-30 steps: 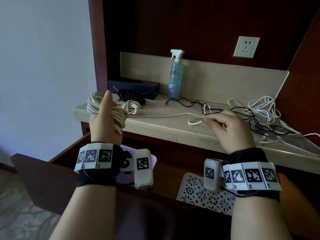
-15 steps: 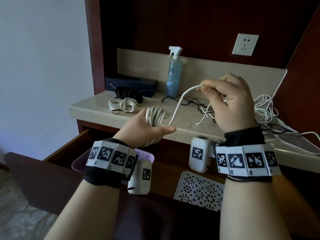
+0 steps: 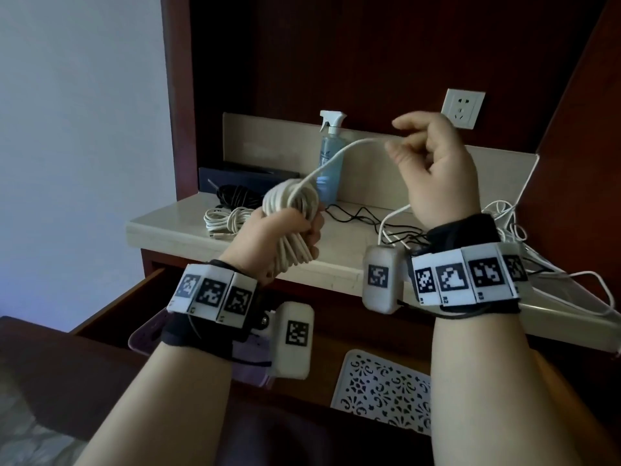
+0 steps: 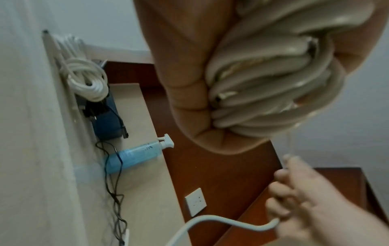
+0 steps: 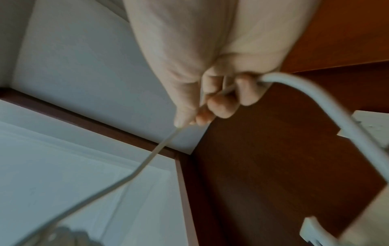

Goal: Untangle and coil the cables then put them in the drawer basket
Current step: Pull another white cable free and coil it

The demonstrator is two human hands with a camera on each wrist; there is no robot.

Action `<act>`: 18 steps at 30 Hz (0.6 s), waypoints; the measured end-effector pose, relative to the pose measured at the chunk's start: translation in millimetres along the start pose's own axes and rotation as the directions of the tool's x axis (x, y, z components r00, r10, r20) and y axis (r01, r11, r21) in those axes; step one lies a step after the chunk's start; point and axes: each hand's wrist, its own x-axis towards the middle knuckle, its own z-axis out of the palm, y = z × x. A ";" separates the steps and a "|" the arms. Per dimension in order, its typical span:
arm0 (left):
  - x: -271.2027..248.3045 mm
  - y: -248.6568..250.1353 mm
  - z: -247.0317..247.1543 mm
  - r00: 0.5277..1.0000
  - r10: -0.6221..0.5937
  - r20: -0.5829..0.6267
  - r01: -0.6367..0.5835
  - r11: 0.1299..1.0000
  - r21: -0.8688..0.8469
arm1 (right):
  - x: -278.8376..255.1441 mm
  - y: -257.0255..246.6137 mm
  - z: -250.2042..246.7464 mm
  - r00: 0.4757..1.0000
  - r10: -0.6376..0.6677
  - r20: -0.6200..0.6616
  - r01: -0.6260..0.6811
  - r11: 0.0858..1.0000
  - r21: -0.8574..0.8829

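Observation:
My left hand (image 3: 285, 240) grips a thick bundle of white cable loops (image 3: 290, 205), held above the shelf's front edge; the left wrist view shows the fingers wrapped round the coil (image 4: 273, 79). From the bundle the free white strand (image 3: 339, 154) arcs up to my right hand (image 3: 426, 163), raised near the wall socket, which pinches the strand (image 5: 223, 89) between thumb and fingers. A small white coiled cable (image 3: 225, 218) and a black coiled cable (image 3: 237, 195) lie on the shelf. Tangled white and black cables (image 3: 504, 223) sprawl at the right. The purple basket (image 3: 144, 334) sits in the open drawer.
A blue spray bottle (image 3: 331, 156) and a dark box (image 3: 235, 174) stand at the back of the beige shelf (image 3: 174, 230). A white perforated basket (image 3: 379, 388) lies in the drawer at the right. A wall socket (image 3: 463, 107) is above.
My right hand has risen from the shelf to socket height, drawing the strand up. My left hand carried the bundle from the shelf's left end towards the middle and turned it.

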 end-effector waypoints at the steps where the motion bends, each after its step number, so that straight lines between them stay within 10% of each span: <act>1: 0.8 0.3 0.3 1.000 0.018 0.017 -0.016 0.993 -0.114 | -6.1 4.4 2.2 0.999 0.039 0.005 -0.039 0.999 -0.004; 6: 1.9 5.0 -4.1 0.993 0.118 0.031 -0.094 0.900 -0.426 | -41.5 24.3 15.2 0.997 0.080 -0.004 -0.080 0.997 0.020; 12: -1.1 1.7 -9.9 0.982 0.152 0.111 -0.055 0.795 -0.604 | -51.6 5.7 15.2 0.954 -0.099 0.282 0.074 0.992 0.098; 18: -4.4 2.8 -11.6 0.992 0.103 0.069 -0.040 0.792 -0.609 | -43.3 -3.9 16.6 0.990 -0.117 0.079 0.116 0.993 0.009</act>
